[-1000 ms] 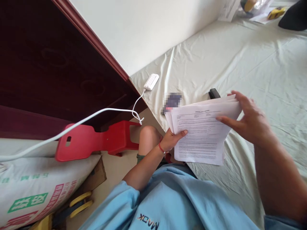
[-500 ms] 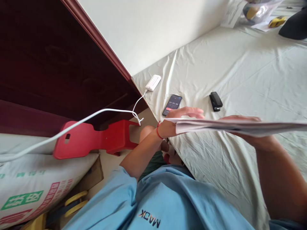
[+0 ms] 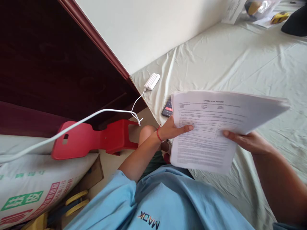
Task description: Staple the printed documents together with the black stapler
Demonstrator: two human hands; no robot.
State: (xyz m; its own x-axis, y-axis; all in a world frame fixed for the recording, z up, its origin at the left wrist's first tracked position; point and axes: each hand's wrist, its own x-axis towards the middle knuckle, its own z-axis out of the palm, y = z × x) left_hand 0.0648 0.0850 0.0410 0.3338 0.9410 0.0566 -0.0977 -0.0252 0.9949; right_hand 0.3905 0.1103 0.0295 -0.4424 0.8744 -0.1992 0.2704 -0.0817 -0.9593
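I hold a stack of printed white papers [image 3: 211, 127] up over the bed's edge, its printed face toward me. My left hand [image 3: 171, 129], with a red band on the wrist, grips the stack's left edge, thumb on the top sheet. My right hand [image 3: 249, 142] grips the right side from below, thumb on the page. A black phone [image 3: 167, 109] with a lit screen lies on the sheet, partly hidden behind the papers.
The bed carries a pale green sheet [image 3: 240, 64]. A white power bank [image 3: 152, 81] with a white cable [image 3: 96, 115] lies near the corner. A red plastic stool [image 3: 96, 139] and a printed sack [image 3: 35, 185] stand on the left. Bags and a dark object [image 3: 295, 24] sit far right.
Half a second ago the stack lay flat, edge-on to me; now it is tilted up with the text facing me. It hides the small black device on the sheet.
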